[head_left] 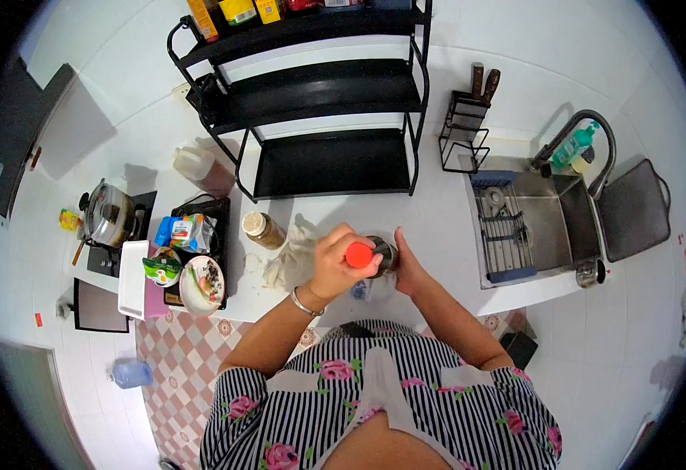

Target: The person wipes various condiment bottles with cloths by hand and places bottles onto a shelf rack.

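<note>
My left hand, with a bangle on its wrist, is closed round a red lid. Just right of the lid shows a dark-looking glass jar; whether the lid sits on it I cannot tell. My right hand is against the jar's right side, thumb pointing up and its other fingers partly hidden. Left of my hands lies a crumpled whitish cloth or bag. Beyond it stands a second jar with a pale lid. Some clear plastic lies below the glass jar.
A black three-tier rack stands behind the counter. A knife holder and sink are to the right. At left are a black tray with packages, a plate of scraps, a white-and-pink bin and a pot.
</note>
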The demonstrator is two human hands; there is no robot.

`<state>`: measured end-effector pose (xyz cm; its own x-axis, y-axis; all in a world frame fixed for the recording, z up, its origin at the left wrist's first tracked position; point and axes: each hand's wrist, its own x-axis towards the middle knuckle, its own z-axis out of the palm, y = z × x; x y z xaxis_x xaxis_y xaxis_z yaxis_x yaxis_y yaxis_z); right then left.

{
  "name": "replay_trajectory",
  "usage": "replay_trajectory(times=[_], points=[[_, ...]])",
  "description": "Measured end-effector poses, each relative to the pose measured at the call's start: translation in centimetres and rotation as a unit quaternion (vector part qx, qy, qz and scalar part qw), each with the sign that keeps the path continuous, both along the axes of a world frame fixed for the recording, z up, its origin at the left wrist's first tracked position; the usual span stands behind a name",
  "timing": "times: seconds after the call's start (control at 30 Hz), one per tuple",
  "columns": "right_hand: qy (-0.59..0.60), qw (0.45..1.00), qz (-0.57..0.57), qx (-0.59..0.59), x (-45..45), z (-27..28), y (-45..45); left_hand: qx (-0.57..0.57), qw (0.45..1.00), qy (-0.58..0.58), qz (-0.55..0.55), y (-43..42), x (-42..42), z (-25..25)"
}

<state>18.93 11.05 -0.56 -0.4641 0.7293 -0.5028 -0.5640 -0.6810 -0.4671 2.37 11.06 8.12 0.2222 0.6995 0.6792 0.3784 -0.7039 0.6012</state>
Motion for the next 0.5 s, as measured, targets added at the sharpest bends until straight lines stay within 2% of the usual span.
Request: replay_trajectory(times=[0.17, 0.23, 0.27, 0.37, 0.5], points=[[-0.122, 0.989, -0.003, 0.087, -1.0, -2.7, 0.0, -0.004, 1.0, 0.009, 0.001, -0.2, -0.4, 0.4], [-0.181, 0.98, 0.002, 0.083, -0.5, -6.2, 0.6, -0.004, 1.0, 0.015, 0.006, -0.3, -0.7, 0.2], [-0.211, 0.974, 0.004, 0.081, -0.6, -5.9, 0.7, -0.005, 1.0, 0.018, 0.009, -0.3, -0.8, 0.1], [-0.337, 0.936, 0.053, 0.083, 0.0, -4.1, 0.7, 0.002, 1.0, -0.002, 0.014, -0.4, -1.1, -0.1], [-0.478, 0.86, 0.046, 0.17, 0.3, -5.1, 1.5, -0.016, 0.998, -0.045, 0.049, -1.1, -1.9, 0.3]])
